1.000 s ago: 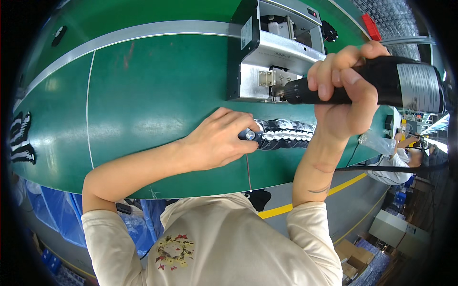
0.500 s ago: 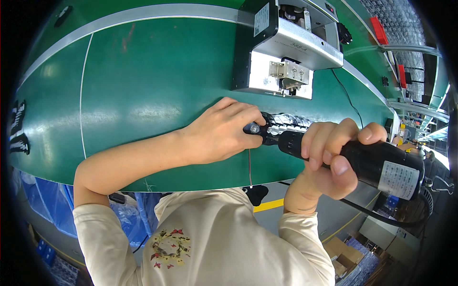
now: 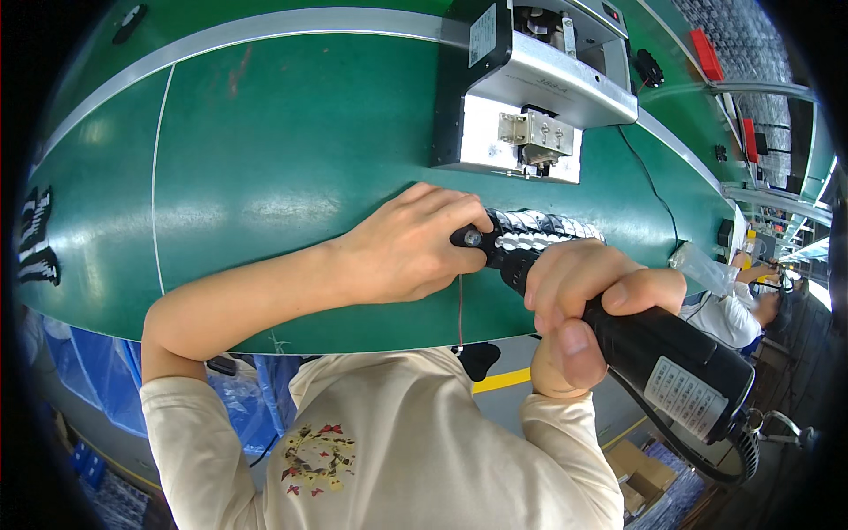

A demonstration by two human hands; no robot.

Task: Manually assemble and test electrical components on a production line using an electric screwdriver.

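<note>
My right hand (image 3: 601, 305) is wrapped round a black electric screwdriver (image 3: 676, 358) with a white label and a cable at its back end. The driver's front end meets a black part (image 3: 473, 237) with a round silver spot, though the exact contact is hidden. My left hand (image 3: 415, 240) pinches that black part, fingers closed at its left end. Behind the driver, a long black-and-silver piece with shiny ridges (image 3: 543, 225) lies to the right of the part; I cannot tell whether they are joined. A thin reddish wire (image 3: 460, 309) hangs below my left hand.
A silver and black benchtop machine (image 3: 548, 97) stands on the green table (image 3: 291, 150) beyond my hands, its dark cable (image 3: 649, 181) trailing right. Black-and-white items (image 3: 37, 238) lie at the far left. Another person (image 3: 729, 309) sits at the right beside a clear plastic bag (image 3: 702, 269).
My right hand and the screwdriver have swung left and tilted, with the driver's back end now lower. The left hand stays on the black part. The seated person has come into view.
</note>
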